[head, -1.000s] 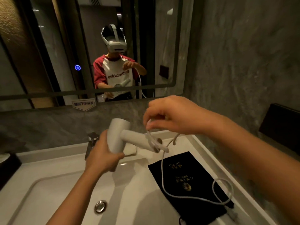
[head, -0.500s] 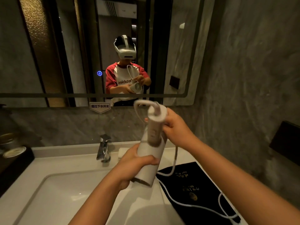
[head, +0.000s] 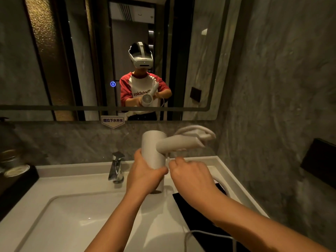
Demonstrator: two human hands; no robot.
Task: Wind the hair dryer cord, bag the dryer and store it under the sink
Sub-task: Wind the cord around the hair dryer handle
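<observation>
Hair dryer (head: 154,151) held above the sink surface (head: 54,180), left hand (head: 145,174) wrapped round its barrel, right hand (head: 190,176) pinching the cord (head: 195,130) under the handle: winding step, apparently unfinished; next, loop the slack trailing over the black bag (head: 205,219).

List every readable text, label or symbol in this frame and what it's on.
"提拉下水开关": small plaque on the wall under the mirror's lower edge.
"thetables", mirror-reversed and partly hidden by the hair dryer: T-shirt in the reflection.
Blue ring icon, symbol too small to read: touch button on the mirror.
Black bag on the counter: no print is visible, the right hand and arm cover it.
</observation>
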